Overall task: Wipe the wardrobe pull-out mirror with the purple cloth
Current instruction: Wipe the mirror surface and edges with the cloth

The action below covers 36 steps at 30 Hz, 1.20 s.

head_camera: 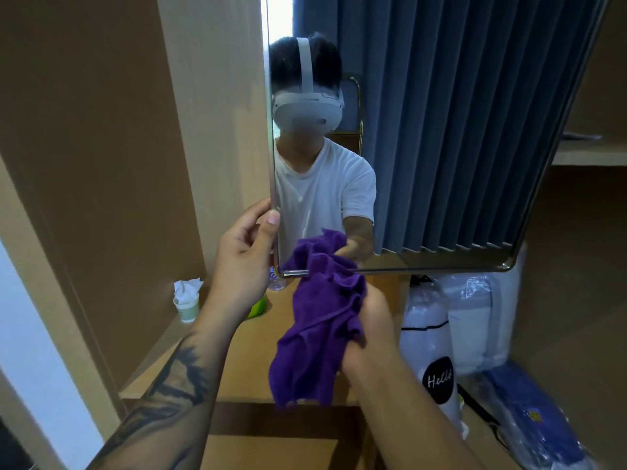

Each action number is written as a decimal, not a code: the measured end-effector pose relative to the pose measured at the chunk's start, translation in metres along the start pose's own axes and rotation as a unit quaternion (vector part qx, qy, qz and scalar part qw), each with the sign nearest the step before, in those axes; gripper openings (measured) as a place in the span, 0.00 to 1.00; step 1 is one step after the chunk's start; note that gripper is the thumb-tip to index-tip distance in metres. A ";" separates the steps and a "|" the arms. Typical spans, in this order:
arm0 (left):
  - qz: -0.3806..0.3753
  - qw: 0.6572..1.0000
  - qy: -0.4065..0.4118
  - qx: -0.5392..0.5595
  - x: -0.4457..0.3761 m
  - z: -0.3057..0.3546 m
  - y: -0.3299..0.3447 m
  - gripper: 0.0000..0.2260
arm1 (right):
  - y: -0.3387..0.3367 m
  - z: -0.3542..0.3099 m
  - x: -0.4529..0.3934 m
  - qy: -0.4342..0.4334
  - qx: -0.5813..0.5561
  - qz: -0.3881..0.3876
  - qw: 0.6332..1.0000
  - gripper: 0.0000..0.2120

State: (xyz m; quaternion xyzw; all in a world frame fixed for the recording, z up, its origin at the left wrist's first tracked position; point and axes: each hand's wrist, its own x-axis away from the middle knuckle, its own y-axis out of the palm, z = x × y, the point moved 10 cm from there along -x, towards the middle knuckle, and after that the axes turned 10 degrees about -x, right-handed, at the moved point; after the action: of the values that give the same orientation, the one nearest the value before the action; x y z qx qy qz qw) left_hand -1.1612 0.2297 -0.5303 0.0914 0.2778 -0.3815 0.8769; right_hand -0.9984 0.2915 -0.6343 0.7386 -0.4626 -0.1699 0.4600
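Fingers (268, 228) of the left hand (242, 262) pinch the mirror (441, 130) edge; right hand (371, 320) bunches the purple cloth (319, 320). Hard wiping could swing the panel loose.

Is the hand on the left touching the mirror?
Touching. The head view shows the left hand pinching the mirror's left edge, thumb in front.
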 end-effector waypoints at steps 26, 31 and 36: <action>0.051 0.997 0.056 0.009 0.002 0.003 0.006 0.16 | -0.059 -0.121 0.016 -0.160 -0.077 0.057 0.983 0.14; 0.013 0.998 0.065 0.020 0.001 0.007 0.011 0.21 | -0.052 -0.077 0.006 -0.117 -0.084 0.065 0.987 0.12; 0.018 0.998 0.050 0.031 0.001 0.004 0.007 0.24 | -0.019 -0.036 0.000 -0.058 -0.113 0.030 0.991 0.10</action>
State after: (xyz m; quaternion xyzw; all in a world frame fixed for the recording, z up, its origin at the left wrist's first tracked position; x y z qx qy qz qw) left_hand -1.1538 0.2329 -0.5279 0.1425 0.3073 -0.3690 0.8655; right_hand -0.9639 0.3135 -0.6319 0.6564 -0.4883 -0.2503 0.5177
